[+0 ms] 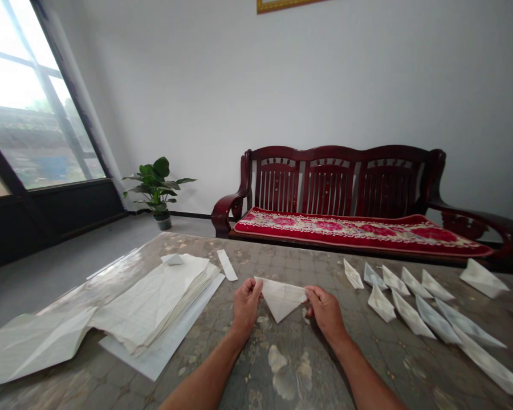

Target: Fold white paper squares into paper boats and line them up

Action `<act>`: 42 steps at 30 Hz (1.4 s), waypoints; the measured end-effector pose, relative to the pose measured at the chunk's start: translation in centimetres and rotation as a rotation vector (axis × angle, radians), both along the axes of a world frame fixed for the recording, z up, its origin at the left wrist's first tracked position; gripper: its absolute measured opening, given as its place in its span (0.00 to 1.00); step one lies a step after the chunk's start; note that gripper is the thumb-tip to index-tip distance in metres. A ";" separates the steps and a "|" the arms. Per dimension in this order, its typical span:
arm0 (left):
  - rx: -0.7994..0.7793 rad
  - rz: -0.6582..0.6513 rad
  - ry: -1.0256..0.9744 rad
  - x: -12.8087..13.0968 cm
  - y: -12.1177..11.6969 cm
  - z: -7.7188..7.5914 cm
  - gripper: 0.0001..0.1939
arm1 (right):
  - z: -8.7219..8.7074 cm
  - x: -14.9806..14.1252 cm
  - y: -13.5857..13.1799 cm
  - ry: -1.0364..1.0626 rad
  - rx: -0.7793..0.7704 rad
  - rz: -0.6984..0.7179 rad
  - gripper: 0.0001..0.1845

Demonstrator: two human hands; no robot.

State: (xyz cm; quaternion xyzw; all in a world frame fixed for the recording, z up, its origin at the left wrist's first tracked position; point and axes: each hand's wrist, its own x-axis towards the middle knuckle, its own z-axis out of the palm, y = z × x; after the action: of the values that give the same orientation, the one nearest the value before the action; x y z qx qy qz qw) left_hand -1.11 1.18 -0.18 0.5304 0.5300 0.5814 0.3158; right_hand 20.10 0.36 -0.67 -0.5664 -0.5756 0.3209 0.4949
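A piece of white paper folded into a triangle is held just over the table, its point toward me and its long edge away. My left hand pinches its left corner between thumb and fingers. At the opposite corner my right hand is closed on it in the same way. Several folded paper boats stand in two rows to the right of my right hand. A stack of paper sheets lies to the left of my left hand, with a small folded paper piece on top.
A narrow paper strip lies beyond my left hand. One larger paper boat stands at the far right of the patterned table. Past the table are a dark red wooden bench with a red floral cover and a potted plant.
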 end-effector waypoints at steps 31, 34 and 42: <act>0.326 -0.063 0.217 2.2 -2.7 0.9 0.11 | 0.1 0.1 0.7 0.621 -0.013 -0.115 0.42; 0.354 -0.040 0.221 2.1 -2.7 0.9 0.11 | -0.1 0.0 0.7 0.660 -0.038 -0.124 0.45; 0.409 -0.139 0.286 2.3 -3.0 0.8 0.09 | -0.8 -0.6 0.6 0.856 -0.112 -0.069 0.47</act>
State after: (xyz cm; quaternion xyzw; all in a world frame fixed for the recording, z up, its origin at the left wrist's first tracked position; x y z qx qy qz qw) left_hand 1.22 -1.82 0.61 0.6954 0.4028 0.5724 0.1629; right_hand 19.54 0.98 -1.43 -0.4274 -0.2809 0.5408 0.6678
